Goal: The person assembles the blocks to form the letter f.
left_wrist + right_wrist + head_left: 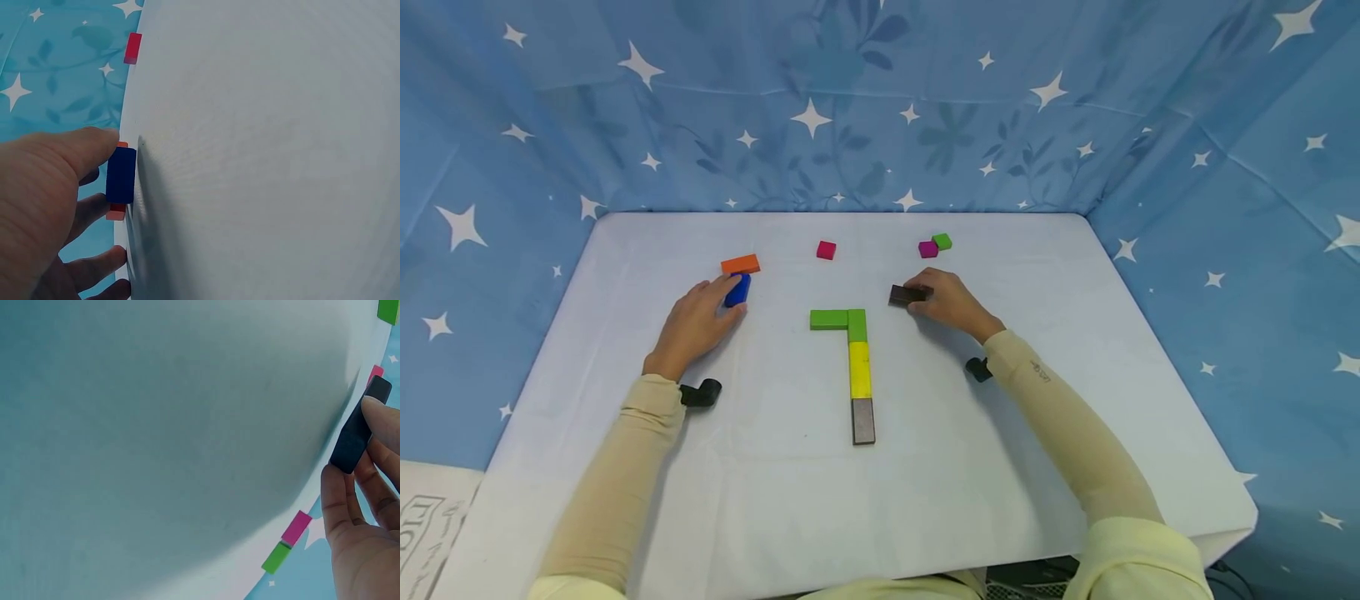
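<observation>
On the left side of the table, my left hand (696, 325) holds a blue block (738, 290) between thumb and fingers. In the left wrist view, the thumb tip lies at one end of the blue block (121, 175). An orange block (741, 264) lies just behind it. My right hand (951, 302) pinches a dark brown block (906, 296), right of centre. The right wrist view shows that dark block (359, 428) tilted between thumb and fingertips. Between the hands, two green blocks (829, 320) form a corner, with a yellow block (860, 370) and a grey-brown block (863, 421) continuing in line towards me.
Toward the back of the white table (760, 500) lie a red block (826, 250) and a magenta block (928, 249) touching a small green block (942, 241). A blue starred curtain (865, 117) surrounds the back and sides.
</observation>
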The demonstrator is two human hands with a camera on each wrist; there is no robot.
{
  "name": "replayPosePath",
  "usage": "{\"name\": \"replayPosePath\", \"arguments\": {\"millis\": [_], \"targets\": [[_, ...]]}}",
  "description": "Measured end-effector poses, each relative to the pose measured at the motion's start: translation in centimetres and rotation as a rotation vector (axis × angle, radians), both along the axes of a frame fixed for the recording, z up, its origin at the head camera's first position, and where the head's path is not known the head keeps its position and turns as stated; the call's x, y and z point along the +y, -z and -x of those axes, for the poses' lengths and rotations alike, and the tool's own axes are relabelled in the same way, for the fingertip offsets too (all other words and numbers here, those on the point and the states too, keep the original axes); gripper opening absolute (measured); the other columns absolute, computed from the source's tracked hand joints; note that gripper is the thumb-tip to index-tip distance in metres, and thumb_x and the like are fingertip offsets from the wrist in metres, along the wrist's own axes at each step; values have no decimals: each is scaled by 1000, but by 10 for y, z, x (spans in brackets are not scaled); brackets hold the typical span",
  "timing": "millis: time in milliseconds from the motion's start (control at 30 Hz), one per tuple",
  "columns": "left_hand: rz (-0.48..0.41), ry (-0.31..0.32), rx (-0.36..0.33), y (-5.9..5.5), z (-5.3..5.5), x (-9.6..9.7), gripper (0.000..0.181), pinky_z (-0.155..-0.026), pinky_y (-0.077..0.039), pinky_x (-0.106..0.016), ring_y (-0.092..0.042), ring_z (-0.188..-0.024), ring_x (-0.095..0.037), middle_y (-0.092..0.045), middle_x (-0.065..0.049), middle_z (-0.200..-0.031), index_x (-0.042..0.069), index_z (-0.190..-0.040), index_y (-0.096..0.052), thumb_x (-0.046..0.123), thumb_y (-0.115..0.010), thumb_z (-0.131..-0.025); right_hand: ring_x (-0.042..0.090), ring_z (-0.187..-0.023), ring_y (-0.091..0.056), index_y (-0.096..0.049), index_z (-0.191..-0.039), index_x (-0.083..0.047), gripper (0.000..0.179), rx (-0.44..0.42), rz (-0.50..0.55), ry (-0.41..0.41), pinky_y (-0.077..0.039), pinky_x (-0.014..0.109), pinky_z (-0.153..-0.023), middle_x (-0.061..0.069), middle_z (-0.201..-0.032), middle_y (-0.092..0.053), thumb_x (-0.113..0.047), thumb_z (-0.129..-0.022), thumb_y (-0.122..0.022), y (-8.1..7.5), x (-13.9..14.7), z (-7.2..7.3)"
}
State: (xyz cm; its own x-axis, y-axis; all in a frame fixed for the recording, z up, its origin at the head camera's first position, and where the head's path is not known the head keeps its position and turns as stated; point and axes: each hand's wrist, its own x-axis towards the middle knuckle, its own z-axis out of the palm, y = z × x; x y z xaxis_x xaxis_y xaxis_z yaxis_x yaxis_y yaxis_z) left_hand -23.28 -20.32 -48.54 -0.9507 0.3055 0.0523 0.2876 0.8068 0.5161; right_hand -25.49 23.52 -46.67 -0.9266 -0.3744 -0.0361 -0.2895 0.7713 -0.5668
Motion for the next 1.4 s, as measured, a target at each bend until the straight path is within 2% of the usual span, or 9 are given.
{"name": "replayPosePath", "arguments": {"millis": [467, 1067, 1400], "targets": [[18, -6, -31, -1, 2, 0, 58, -119, -24, -72, -30, -150, -57, -35, -28, -167, -2, -160, -45, 23, -62, -111, 31, -113, -62, -72, -132, 3, 37, 10, -2, -125, -49, 46, -107, 16, -126, -70, -8, -97, -80, 0, -21, -10], [8, -13, -52, -1, 1, 2, 58, -120, -22, -72, -28, -151, -57, -34, -29, -167, -2, -161, -44, 24, -60, -111, 30, -114, -63, -73, -132, 1, 36, 8, -34, -175, -52, 42, -106, 15, -126, -70, -8, -97, -80, 3, -34, -17], [4, -21, -7, -1, 1, 4, 54, -118, -25, -72, -33, -148, -58, -40, -31, -163, -3, -157, -49, 21, -61, -110, 29, -116, -63, -74, -132, 0, 35, 12, -33, -192, -51, 42, -107, 14, -127, -71, -7, -97, -80, 2, -34, -18]]}}
